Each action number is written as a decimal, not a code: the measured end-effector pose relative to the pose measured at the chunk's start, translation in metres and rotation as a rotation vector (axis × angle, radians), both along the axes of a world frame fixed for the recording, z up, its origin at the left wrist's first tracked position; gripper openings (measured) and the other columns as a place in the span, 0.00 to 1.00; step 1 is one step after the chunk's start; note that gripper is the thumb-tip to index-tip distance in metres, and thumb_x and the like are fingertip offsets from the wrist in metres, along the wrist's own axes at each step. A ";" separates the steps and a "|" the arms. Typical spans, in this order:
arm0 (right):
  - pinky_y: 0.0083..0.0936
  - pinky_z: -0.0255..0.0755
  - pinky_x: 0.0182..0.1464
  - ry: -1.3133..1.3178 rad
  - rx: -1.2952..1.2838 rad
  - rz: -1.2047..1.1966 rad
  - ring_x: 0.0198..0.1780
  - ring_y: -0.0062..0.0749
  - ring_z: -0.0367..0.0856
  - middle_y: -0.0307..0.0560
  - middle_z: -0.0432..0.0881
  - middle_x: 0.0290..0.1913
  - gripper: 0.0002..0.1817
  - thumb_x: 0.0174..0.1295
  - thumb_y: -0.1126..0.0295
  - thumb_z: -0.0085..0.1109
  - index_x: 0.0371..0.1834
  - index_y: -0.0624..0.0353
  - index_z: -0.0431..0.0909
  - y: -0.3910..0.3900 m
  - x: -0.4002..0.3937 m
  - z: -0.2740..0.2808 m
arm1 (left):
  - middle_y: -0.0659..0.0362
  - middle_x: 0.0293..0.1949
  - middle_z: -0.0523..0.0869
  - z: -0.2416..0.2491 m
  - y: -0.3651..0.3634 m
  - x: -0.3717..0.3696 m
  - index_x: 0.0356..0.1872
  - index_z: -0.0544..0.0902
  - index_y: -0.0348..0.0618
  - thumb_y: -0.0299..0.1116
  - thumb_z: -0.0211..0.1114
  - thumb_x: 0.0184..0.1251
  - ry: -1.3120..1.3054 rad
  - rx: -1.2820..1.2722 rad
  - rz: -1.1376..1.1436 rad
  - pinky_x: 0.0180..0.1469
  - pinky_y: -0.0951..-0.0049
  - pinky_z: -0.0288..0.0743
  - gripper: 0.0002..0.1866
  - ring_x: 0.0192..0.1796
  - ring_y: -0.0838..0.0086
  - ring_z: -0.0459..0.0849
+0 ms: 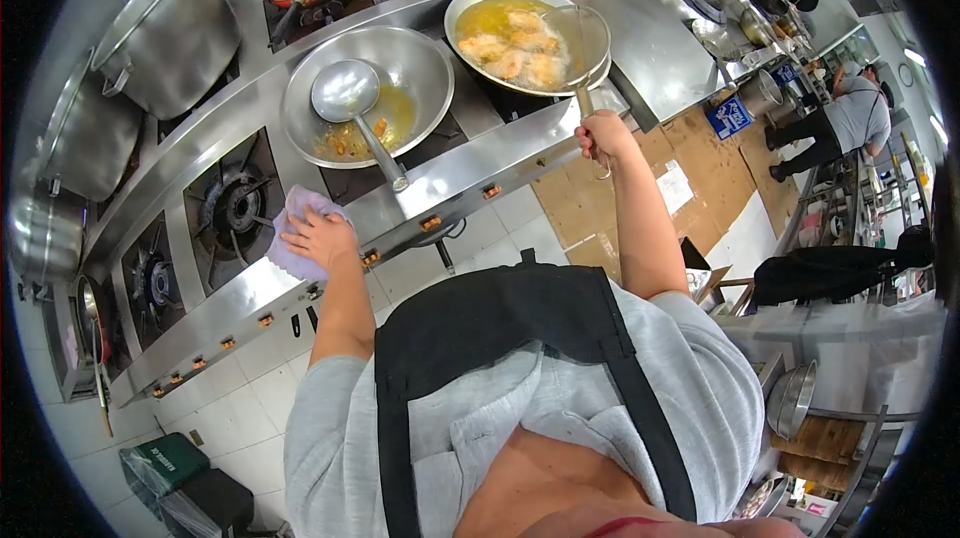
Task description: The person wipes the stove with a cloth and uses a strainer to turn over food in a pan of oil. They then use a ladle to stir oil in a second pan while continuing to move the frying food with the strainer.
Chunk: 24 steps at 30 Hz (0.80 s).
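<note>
From my remote seat, I see the steel stove [430,200] carrying a wide bowl [432,68] and, beside it, a pan [451,26]. My right hand [605,136] grips a strainer [582,46] over the pan's edge. A ladle [345,91] rests in the bowl. My left hand [322,238], fingers spread, covers a lilac cloth [300,200] (crumpled, I notice) at the stove's front. Golden pieces [525,38] sit in the pan's oil.

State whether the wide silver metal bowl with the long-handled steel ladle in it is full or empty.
Nearly empty: the bowl holds only a shallow pool of yellow liquid and brown bits beside the ladle.
</note>
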State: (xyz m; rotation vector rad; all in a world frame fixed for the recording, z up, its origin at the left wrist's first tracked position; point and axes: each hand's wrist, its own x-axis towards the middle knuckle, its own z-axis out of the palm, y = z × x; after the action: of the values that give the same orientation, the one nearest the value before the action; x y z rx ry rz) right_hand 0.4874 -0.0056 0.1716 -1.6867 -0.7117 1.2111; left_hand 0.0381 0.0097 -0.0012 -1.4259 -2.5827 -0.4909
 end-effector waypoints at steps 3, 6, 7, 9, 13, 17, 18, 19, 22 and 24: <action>0.27 0.68 0.17 0.060 -0.033 0.125 0.15 0.26 0.69 0.42 0.72 0.18 0.06 0.58 0.76 0.47 0.24 0.63 0.70 0.010 -0.004 -0.013 | 0.49 0.69 0.60 0.000 -0.001 0.001 0.59 0.72 0.46 0.40 0.53 0.59 -0.003 0.029 -0.001 0.72 0.46 0.36 0.25 0.71 0.39 0.48; 0.22 0.63 0.17 0.089 -0.017 0.070 0.14 0.22 0.65 0.38 0.67 0.14 0.08 0.59 0.74 0.44 0.22 0.60 0.67 0.010 -0.031 -0.004 | 0.50 0.69 0.60 -0.002 -0.001 0.000 0.60 0.71 0.47 0.40 0.53 0.59 0.010 0.026 -0.004 0.72 0.47 0.36 0.26 0.72 0.40 0.48; 0.22 0.63 0.17 0.126 0.003 0.069 0.14 0.22 0.65 0.38 0.67 0.14 0.08 0.59 0.74 0.44 0.22 0.60 0.68 0.014 -0.034 -0.005 | 0.50 0.69 0.60 -0.001 0.000 0.000 0.60 0.71 0.47 0.40 0.53 0.59 0.013 0.034 -0.002 0.72 0.47 0.36 0.26 0.72 0.40 0.48; 0.21 0.62 0.17 0.161 0.030 0.077 0.14 0.21 0.65 0.38 0.67 0.15 0.07 0.59 0.75 0.44 0.23 0.61 0.68 0.021 -0.036 -0.010 | 0.50 0.69 0.60 0.000 -0.001 0.001 0.60 0.71 0.47 0.40 0.54 0.59 0.003 0.015 0.001 0.73 0.48 0.35 0.26 0.72 0.41 0.48; 0.29 0.64 0.17 0.286 0.059 0.077 0.14 0.29 0.67 0.43 0.67 0.13 0.12 0.57 0.75 0.45 0.15 0.61 0.68 0.039 -0.040 -0.023 | 0.50 0.69 0.60 -0.002 -0.001 0.001 0.60 0.71 0.47 0.40 0.54 0.58 0.015 0.042 0.007 0.73 0.48 0.35 0.26 0.72 0.41 0.48; 0.27 0.64 0.18 0.436 0.063 0.067 0.14 0.28 0.66 0.42 0.67 0.14 0.09 0.57 0.76 0.44 0.19 0.62 0.68 0.050 -0.043 -0.025 | 0.50 0.69 0.60 0.003 0.000 0.002 0.60 0.72 0.47 0.40 0.54 0.59 0.004 0.011 0.004 0.73 0.48 0.35 0.26 0.72 0.41 0.48; 0.26 0.65 0.18 0.475 0.056 0.052 0.14 0.27 0.65 0.41 0.67 0.14 0.08 0.57 0.76 0.44 0.20 0.62 0.68 0.050 -0.045 -0.025 | 0.50 0.69 0.60 0.003 0.000 0.002 0.60 0.72 0.47 0.39 0.54 0.59 0.013 -0.017 0.007 0.73 0.47 0.36 0.26 0.72 0.41 0.48; 0.26 0.65 0.18 0.480 0.059 0.050 0.14 0.27 0.65 0.41 0.67 0.14 0.08 0.57 0.76 0.44 0.20 0.62 0.68 0.051 -0.045 -0.026 | 0.50 0.69 0.60 0.001 -0.001 0.002 0.60 0.72 0.47 0.39 0.54 0.59 0.018 -0.015 0.004 0.73 0.47 0.36 0.26 0.72 0.41 0.48; 0.24 0.65 0.18 0.479 0.123 0.070 0.14 0.26 0.65 0.40 0.67 0.15 0.06 0.57 0.77 0.43 0.24 0.63 0.67 0.052 -0.045 -0.027 | 0.50 0.69 0.60 -0.001 0.000 0.000 0.60 0.72 0.46 0.39 0.54 0.59 0.042 0.013 -0.010 0.72 0.47 0.37 0.25 0.72 0.41 0.49; 0.23 0.65 0.18 0.486 0.130 0.088 0.15 0.25 0.65 0.40 0.67 0.17 0.05 0.57 0.78 0.43 0.25 0.64 0.66 0.052 -0.044 -0.025 | 0.50 0.69 0.60 0.000 0.000 0.001 0.59 0.72 0.46 0.39 0.53 0.59 0.035 -0.026 0.005 0.72 0.46 0.38 0.25 0.71 0.41 0.49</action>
State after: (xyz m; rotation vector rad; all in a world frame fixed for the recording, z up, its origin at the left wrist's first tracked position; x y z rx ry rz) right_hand 0.4439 0.0463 0.1462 -1.1965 -0.5503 1.5281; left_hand 0.0390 0.0097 -0.0012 -1.4225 -2.5742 -0.4293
